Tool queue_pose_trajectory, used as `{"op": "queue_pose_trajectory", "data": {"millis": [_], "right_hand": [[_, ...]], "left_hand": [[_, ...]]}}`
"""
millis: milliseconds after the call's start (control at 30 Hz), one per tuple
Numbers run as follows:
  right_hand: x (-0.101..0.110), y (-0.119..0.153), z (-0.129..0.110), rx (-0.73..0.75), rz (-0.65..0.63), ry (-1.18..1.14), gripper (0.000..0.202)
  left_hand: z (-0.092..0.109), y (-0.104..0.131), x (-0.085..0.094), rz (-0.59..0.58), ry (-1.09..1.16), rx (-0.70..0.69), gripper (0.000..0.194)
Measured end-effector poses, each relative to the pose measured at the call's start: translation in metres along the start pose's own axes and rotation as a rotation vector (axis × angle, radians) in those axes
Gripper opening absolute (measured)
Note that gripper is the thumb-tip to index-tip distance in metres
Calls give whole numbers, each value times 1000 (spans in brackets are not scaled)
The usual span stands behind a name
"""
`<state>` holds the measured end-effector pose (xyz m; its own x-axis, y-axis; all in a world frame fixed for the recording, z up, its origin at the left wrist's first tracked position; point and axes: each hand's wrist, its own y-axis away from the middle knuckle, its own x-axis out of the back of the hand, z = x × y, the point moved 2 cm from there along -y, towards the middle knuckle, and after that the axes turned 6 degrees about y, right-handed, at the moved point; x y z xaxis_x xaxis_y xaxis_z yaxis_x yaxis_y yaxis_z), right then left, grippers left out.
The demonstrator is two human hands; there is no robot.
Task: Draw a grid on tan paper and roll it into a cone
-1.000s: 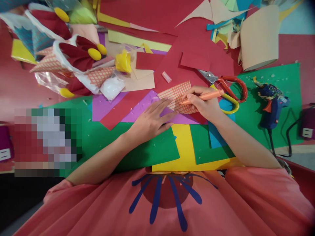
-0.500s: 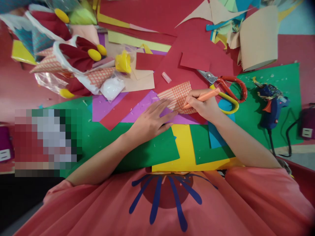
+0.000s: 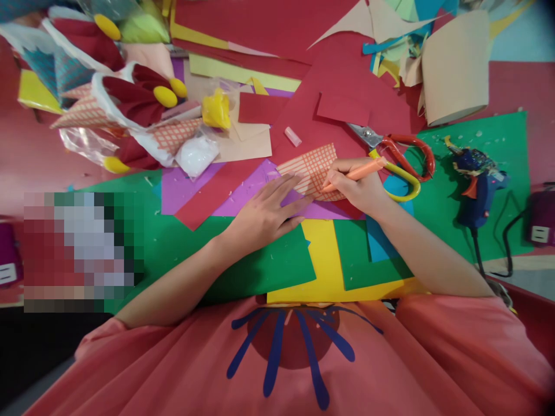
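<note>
the right hand [image 3: 361, 186], fingers closed, grips an orange marker [image 3: 367, 169] over orange-lined paper [image 3: 314, 163]; the left hand [image 3: 272, 212], loosely spread, touches its left side.

The orange marker [image 3: 358, 173] looks like smooth plastic, and the patterned piece [image 3: 310, 167] under it reads as matt paper. Scissors [image 3: 392, 150] have shiny metal blades with slick plastic loops, red and yellow. Clear crinkly plastic wraps the white bundle [image 3: 197, 155]. Glue gun [image 3: 477, 193] body's plastic, its top rough and crusty.
</note>
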<state>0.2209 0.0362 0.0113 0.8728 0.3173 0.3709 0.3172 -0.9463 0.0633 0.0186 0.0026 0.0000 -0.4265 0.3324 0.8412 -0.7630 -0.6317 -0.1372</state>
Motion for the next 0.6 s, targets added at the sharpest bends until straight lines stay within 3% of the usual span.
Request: {"op": "queue_pose_trajectory", "data": {"millis": [600], "right_hand": [[1,0,-2,50,-72,-10,25]], "left_hand": [[1,0,0,20,-17,-20,38]]}}
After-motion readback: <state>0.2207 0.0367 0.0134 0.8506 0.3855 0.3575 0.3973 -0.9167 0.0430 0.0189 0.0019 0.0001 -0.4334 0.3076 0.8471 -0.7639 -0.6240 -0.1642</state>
